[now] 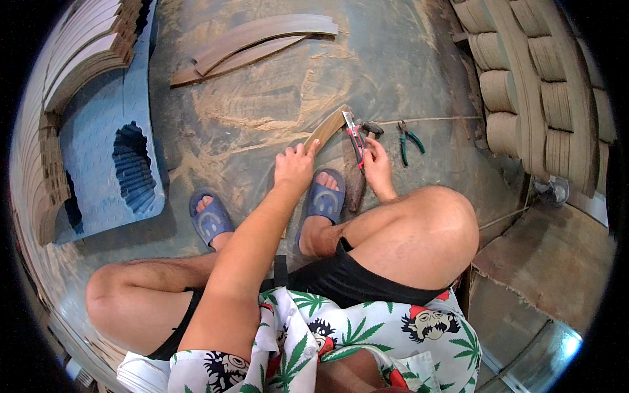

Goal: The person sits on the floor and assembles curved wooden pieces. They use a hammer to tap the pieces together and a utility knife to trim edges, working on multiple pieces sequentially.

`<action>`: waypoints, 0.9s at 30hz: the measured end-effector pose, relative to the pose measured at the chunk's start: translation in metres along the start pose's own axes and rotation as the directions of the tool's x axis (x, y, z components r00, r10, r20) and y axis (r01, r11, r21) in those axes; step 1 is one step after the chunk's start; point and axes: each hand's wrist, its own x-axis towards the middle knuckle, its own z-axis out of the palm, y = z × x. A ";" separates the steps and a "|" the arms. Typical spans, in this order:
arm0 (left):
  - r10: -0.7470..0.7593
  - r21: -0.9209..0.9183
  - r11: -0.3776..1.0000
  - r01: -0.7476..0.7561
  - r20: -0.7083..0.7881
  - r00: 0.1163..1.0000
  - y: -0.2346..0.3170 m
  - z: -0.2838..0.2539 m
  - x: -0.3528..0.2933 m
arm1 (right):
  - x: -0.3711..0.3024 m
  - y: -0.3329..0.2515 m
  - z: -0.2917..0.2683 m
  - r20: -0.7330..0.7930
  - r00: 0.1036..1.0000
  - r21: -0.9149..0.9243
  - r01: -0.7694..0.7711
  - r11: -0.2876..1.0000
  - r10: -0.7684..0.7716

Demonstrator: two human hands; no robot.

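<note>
My left hand (295,165) is closed round the near part of a short curved wooden strip (327,130), its index finger laid along the top. The strip points forward and right, just beyond my right foot. In my right hand (378,169) is a red and black utility knife (356,143), its blade out and touching or very near the strip's far end. Below the knife lies a hammer (354,191), its handle toward me and its head partly hidden behind the knife. Pliers with green handles (411,145) rest on the floor to the right.
Two larger curved wooden pieces (268,39) lie on the dusty floor ahead. On the left, a blue plastic pallet (98,157) bears stacked curved boards (92,62). More curved boards (501,88) are stacked high on the right. A brown sheet (544,262) lies at the near right.
</note>
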 end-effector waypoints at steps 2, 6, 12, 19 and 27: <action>-0.013 0.000 1.000 0.013 -0.001 1.000 -0.003 0.003 -0.001 | -0.007 -0.017 0.011 0.030 0.999 -0.119 0.047 0.992 -0.044; -0.007 -0.015 1.000 0.006 -0.014 1.000 -0.002 0.002 0.000 | -0.014 -0.014 0.020 0.022 0.989 -0.285 0.145 0.947 -0.145; 0.006 -0.014 1.000 -0.006 -0.007 1.000 -0.003 0.004 0.001 | -0.014 -0.016 0.027 0.039 0.997 -0.241 0.075 0.968 -0.068; 0.019 -0.006 1.000 -0.019 -0.038 0.999 -0.003 0.001 -0.001 | -0.006 -0.028 0.054 0.079 0.996 -0.084 0.045 0.995 -0.038; 0.034 0.004 0.999 -0.034 -0.019 0.999 -0.004 0.007 0.005 | 0.004 -0.050 0.037 0.378 0.885 0.539 -0.448 0.714 0.271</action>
